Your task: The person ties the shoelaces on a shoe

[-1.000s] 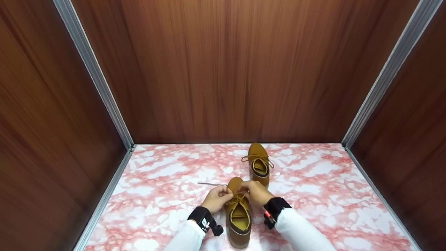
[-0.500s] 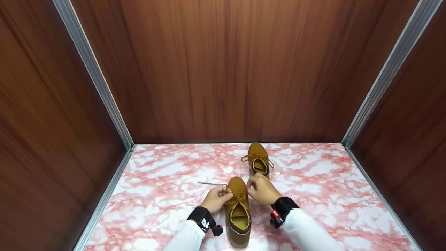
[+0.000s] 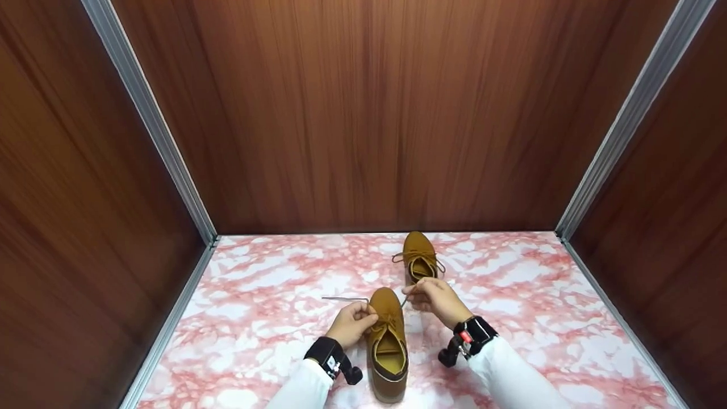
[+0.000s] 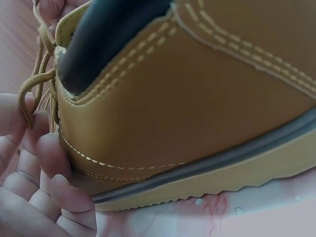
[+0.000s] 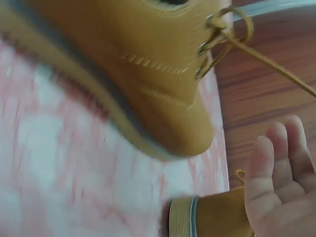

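A tan lace-up shoe lies on the floor with its toe pointing away. My left hand is at its left side, pinching a loop of the brown shoelace between thumb and finger in the left wrist view. To the shoe's upper right, my right hand holds the lace's other strand, stretched out from the eyelets. In the right wrist view that taut strand leaves at the right edge; several fingers are extended, while the thumb and the pinch itself are out of frame.
A matching tan shoe stands farther back to the right, its laces in a bow, partly behind my right hand. The pink-and-white marbled surface is bounded by brown wood-grain panels with metal corner strips.
My right hand has moved away from the shoe's lacing to the right, drawing a lace strand out with it. The left hand has stayed nearly still beside the shoe.
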Demonstrator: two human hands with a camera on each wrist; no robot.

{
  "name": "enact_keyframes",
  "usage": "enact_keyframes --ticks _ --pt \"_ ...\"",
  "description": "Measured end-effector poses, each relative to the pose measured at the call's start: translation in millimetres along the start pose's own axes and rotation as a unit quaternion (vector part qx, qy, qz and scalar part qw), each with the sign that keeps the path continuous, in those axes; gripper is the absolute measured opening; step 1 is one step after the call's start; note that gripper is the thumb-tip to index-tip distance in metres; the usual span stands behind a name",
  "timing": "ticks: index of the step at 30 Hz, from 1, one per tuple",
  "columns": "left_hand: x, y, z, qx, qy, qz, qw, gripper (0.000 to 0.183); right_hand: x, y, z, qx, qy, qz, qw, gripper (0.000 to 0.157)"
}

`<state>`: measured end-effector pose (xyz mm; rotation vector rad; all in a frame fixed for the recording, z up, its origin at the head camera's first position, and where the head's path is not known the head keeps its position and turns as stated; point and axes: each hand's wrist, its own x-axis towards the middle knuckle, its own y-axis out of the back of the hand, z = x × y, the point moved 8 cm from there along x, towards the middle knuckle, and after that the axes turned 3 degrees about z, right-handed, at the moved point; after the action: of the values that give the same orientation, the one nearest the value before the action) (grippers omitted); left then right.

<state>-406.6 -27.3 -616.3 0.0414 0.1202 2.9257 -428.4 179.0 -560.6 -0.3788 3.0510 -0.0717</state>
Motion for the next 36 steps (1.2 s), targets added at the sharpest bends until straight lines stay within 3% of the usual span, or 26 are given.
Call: enact_keyframes --ticks 5,10,15,21,26,29,31,36 --pt "-0.2 0.2 1.1 -0.003 0.0 0.0 1.0 0.02 -2 -9.7 -3 0.148 -0.016 -0.055 0.987 0.032" --pt "0.5 0.4 1.8 -0.001 -0.001 -0.001 1.0 0.02 -3 -12.9 -3 0.195 -0.028 -0.058 0.979 0.031" --pt "0.4 1.0 4.2 0.009 -0.002 -0.001 1.0 0.019 -3 -9.8 1 0.186 -0.029 -0.04 0.981 0.03" --pt "1.1 1.4 7.6 -0.012 0.009 0.018 0.9997 0.016 -1 -8.9 6 0.126 0.004 0.002 0.992 0.03" --pt "2.8 0.0 12.6 -0.046 0.024 0.026 0.9983 0.014 0 -5.1 8 0.114 0.01 0.059 0.992 0.053" --pt "4.5 1.9 15.8 -0.062 0.028 0.033 0.9971 0.013 1 -3.6 8 0.119 0.004 0.067 0.991 0.064" --pt "5.2 4.0 17.0 -0.068 0.031 0.038 0.9964 0.014 1 -2.9 8 0.119 -0.003 0.066 0.991 0.058" --pt "7.2 8.7 20.0 -0.105 0.034 0.045 0.9928 0.017 -3 -2.9 6 0.126 -0.001 0.061 0.99 0.013"
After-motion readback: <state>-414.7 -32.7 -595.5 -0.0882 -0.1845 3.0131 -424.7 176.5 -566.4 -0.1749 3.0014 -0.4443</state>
